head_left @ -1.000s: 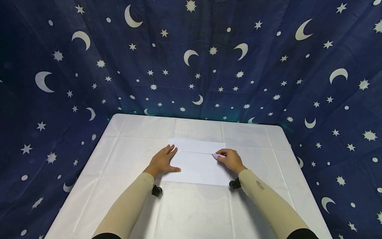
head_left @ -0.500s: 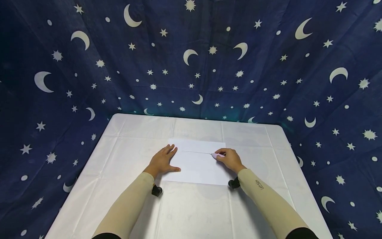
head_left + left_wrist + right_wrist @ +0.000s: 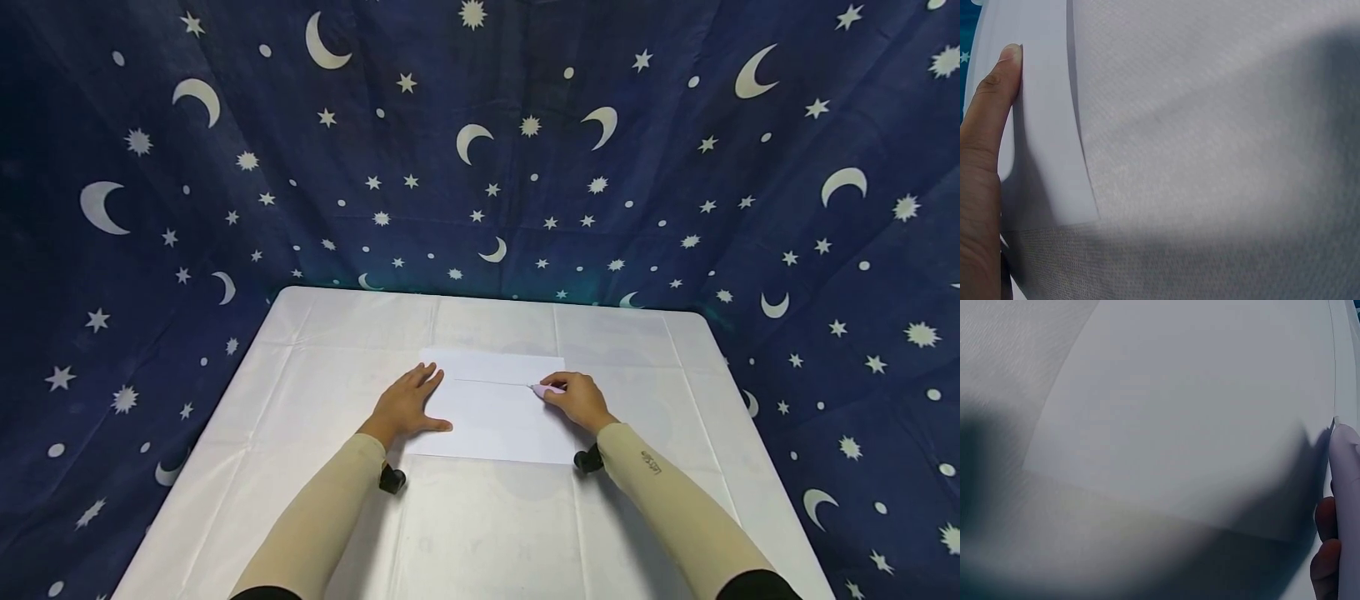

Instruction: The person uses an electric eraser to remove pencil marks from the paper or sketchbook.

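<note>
A white sheet of paper (image 3: 495, 421) lies flat on the white-covered table. Spread fingers of my left hand (image 3: 405, 404) rest on its left edge; the left wrist view shows the thumb (image 3: 996, 94) lying on the paper. Near the right edge, my right hand (image 3: 583, 402) grips a slim lavender utility knife (image 3: 548, 390), pinched between thumb and fingers. Its small grey tip (image 3: 1336, 420) touches the paper at the right end of a thin straight line (image 3: 487, 382). Whether that line is a cut or a mark is hard to tell. The palm side of the right hand is hidden.
The white tablecloth (image 3: 487, 533) has fold creases and reaches all around the paper. A dark blue curtain (image 3: 420, 142) with moons and stars stands behind and beside the table. Small black wrist cameras (image 3: 393, 478) hang under both wrists.
Both hands, the utility knife and the paper stay nearly in place. The head view has shifted slightly, so everything appears a little further left.
</note>
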A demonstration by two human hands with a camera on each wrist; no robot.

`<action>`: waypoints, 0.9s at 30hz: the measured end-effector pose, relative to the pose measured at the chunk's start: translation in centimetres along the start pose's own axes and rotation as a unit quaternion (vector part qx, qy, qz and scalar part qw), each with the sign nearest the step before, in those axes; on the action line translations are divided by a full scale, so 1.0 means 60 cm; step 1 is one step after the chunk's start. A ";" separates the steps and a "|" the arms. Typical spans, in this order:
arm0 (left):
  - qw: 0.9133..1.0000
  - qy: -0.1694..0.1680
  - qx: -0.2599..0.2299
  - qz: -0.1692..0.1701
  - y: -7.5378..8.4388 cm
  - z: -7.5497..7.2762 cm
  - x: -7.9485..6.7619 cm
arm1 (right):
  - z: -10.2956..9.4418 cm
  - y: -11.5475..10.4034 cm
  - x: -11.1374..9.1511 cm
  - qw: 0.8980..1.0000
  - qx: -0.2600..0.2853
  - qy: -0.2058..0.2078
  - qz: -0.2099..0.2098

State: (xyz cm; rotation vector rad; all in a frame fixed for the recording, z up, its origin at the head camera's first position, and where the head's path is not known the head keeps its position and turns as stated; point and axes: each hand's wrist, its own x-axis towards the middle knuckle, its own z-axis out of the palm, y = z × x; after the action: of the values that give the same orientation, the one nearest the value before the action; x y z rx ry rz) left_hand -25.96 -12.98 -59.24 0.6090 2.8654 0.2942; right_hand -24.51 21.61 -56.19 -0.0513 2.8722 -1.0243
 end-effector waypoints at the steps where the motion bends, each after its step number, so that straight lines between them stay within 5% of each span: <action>1: 1.000 0.000 0.000 0.000 -0.001 0.000 0.000 | -0.001 0.001 0.000 1.000 -0.001 -0.001 0.001; 27: 1.000 0.003 -0.014 0.008 0.001 -0.006 -0.005 | 0.004 0.003 0.006 1.000 -0.006 -0.007 0.002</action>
State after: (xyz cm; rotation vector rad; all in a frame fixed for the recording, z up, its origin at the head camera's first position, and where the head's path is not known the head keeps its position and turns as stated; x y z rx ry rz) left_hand -25.75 -13.08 -58.86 0.6261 2.8588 0.3393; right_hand -24.87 21.55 -56.50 -0.0544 2.8651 -1.0017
